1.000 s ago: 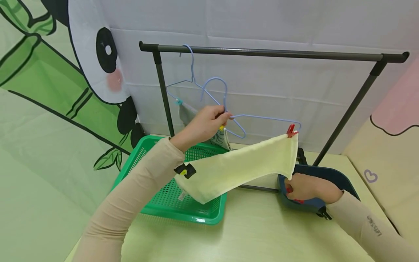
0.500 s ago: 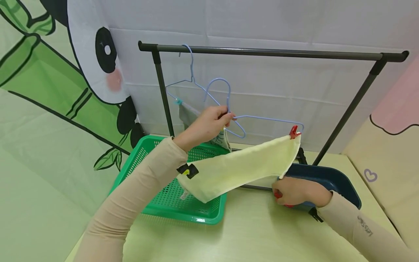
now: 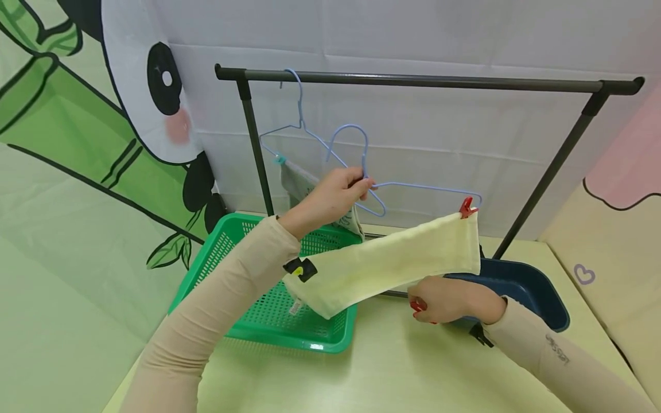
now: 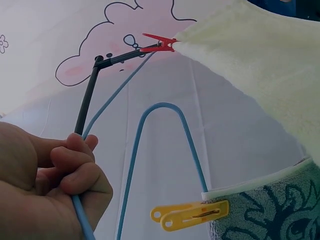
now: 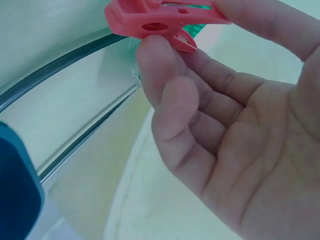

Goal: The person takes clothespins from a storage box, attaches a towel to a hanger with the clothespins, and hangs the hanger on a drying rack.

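Observation:
My left hand (image 3: 338, 192) grips a blue wire hanger (image 3: 423, 186) near the base of its hook, in front of the rack. A pale yellow towel (image 3: 392, 258) hangs slanting from the hanger's right end, pinned there by a red clothespin (image 3: 467, 207). The towel's other end droops over the green basket (image 3: 335, 344). Below the towel's lower edge, my right hand (image 3: 454, 299) pinches a second red clothespin (image 5: 150, 20) between thumb and fingers, as the right wrist view shows close up.
A second blue hanger (image 3: 301, 103) hangs on the dark rack bar (image 3: 413, 82), bearing a grey patterned towel (image 4: 270, 210) with a yellow clothespin (image 4: 190, 215). A dark blue bin (image 3: 537, 287) sits on the table at the right, beside the rack's leg.
My right hand has come out of the blue bin with a red clothespin and moved left beneath the towel. The left hand and hanger have shifted slightly right.

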Tool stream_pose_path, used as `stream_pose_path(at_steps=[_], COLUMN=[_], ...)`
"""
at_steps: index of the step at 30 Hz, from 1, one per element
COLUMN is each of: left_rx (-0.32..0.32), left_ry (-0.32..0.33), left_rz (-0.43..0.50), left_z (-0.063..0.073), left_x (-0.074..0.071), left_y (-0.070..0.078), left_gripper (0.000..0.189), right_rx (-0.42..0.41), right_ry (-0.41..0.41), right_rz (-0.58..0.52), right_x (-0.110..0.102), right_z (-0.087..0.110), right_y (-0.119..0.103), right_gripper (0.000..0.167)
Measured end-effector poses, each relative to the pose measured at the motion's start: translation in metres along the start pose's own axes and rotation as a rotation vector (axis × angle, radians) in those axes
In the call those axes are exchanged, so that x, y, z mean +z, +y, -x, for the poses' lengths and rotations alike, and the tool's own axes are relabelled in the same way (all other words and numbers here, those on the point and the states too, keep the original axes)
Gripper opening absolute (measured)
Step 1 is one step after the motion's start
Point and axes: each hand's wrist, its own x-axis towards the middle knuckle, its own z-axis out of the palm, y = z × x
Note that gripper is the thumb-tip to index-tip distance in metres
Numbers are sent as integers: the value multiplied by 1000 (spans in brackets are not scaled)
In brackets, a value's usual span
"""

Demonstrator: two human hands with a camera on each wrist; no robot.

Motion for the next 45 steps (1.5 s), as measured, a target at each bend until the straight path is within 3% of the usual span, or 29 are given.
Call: stream_pose_path(at_steps=[10,17,22,30,45], left_rx=[-28,-46,-57,-79,-107], left_ry=[-9,-13,-11,-3,-24], left_rz=[6,3,22,108,133], left_z=[-4,-6,-9,-12,-17], left_x=[3,6,8,11,13], left_y=[-2,-1,-2,-2,-5], left_gripper=[29,28,28,27,27], right_rx=[-147,-269,-312,-404,-495], right_ry=[88,222,308,424,561], right_rz=[29,85,93,54,27], right_x=[-7,-11,-20,-30,-41], right_z=[-13,-18,-18,-17,-25], right_y=[-15,-26,-36,-48,-60], right_gripper=[10,10,21,24,29])
